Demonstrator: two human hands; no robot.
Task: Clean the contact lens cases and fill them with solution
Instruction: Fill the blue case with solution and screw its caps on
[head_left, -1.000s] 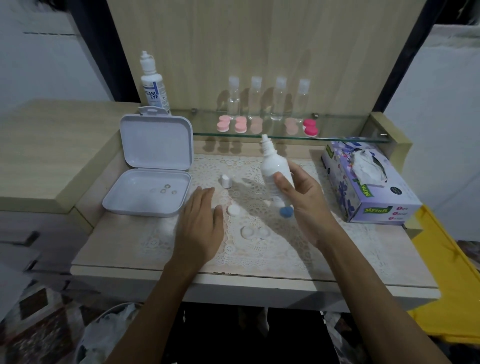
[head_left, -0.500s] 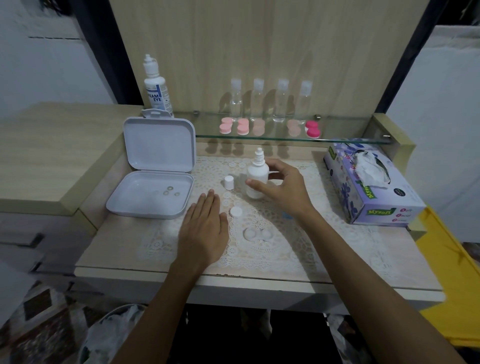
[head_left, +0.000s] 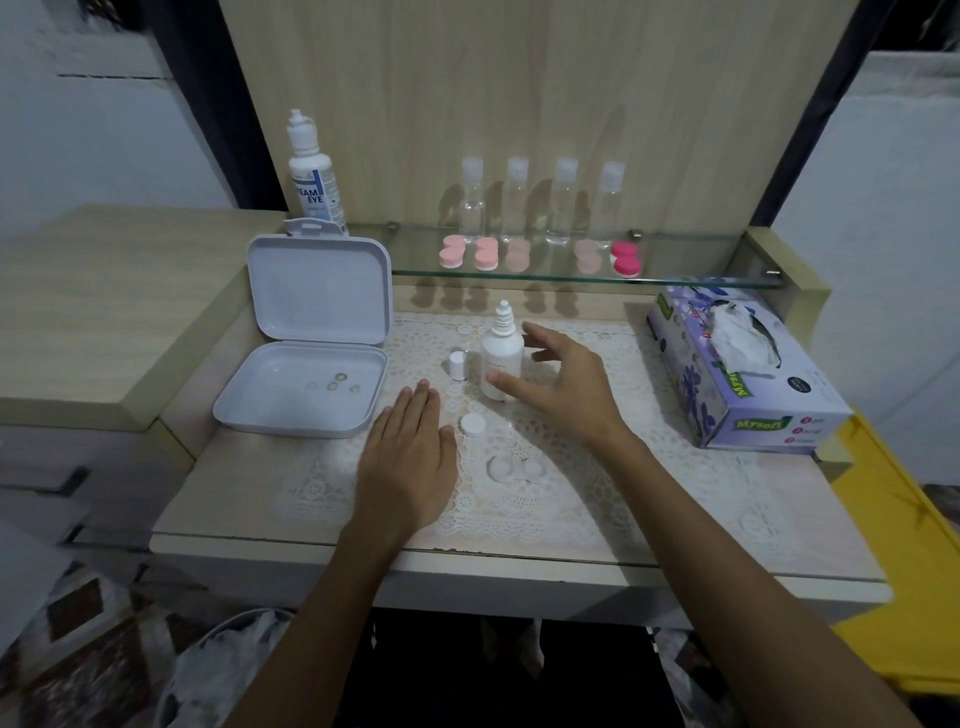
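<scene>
A small white solution bottle stands upright and uncapped on the lace mat. Its white cap stands just to its left. My right hand hovers beside the bottle with fingers spread and relaxed; whether the thumb tip touches the bottle's base I cannot tell. My left hand lies flat on the mat, palm down. An open clear lens case with two wells sits right of my left hand, and a round white lid lies just above it.
An open white box holding small lenses stands at the left. A glass shelf carries several pink lens cases, several clear bottles and a large solution bottle. A tissue box sits at the right.
My right hand set the white bottle down upright on the mat and has now loosened its grip, fingers spreading away. My left hand stayed flat on the mat.
</scene>
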